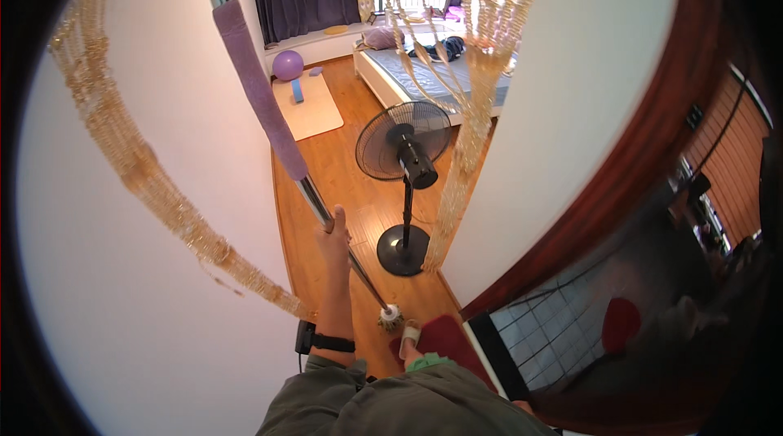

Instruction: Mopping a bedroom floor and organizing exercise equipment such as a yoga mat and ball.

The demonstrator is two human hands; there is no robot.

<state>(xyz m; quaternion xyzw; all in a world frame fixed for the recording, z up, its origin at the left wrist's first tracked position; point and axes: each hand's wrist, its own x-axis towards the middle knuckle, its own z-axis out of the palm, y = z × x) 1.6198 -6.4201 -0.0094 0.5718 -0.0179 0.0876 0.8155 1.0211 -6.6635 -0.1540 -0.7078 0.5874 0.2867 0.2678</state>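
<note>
A long mop [324, 212] slants across the view, its hooked grey top end at the upper left. A purple cloth sleeve covers the upper part of its metal pole. My left hand [335, 236] is closed around the pole below the sleeve. At the lower end, the white mop head [391, 318] with short strands rests on the wooden floor near my sandalled foot [409, 338]. A small patch of skin shows beside my olive shirt at the lower right; it may be part of my right hand, but no fingers can be made out.
A black standing fan [405, 250] stands ahead. Gold bead curtains [155, 183] hang at both sides of the passage. Beyond are a bed [377, 85], a pale mat [314, 114] and a purple ball [288, 65]. A red mat [447, 340] lies by the tiled doorway.
</note>
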